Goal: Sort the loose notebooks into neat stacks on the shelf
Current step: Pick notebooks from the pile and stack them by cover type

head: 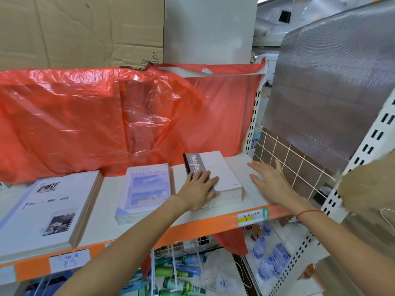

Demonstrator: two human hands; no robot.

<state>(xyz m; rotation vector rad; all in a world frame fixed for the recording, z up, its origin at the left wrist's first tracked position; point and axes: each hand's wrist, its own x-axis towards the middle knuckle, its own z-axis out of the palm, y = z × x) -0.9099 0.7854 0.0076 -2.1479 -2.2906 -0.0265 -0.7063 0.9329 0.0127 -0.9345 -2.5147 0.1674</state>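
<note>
Three stacks of notebooks lie on a white shelf (pixel 235 212) with an orange front edge. On the left is a large white stack (pixel 49 212) with a photo cover. A blue-covered stack (pixel 145 191) sits in the middle. On the right is a white stack with a grey "Notebook" band (pixel 218 169). My left hand (pixel 198 191) rests flat on the near left part of that right stack, fingers spread. My right hand (pixel 269 178) hovers open just right of the stack, above the bare shelf, holding nothing.
Red plastic sheeting (pixel 96 116) covers the shelf's back. A white wire grid panel (pixel 295 165) and a perforated upright (pixel 363 159) close the right end. Below the shelf, wire baskets hold green and blue bottles (pixel 177 272). Cardboard (pixel 81 28) stands above.
</note>
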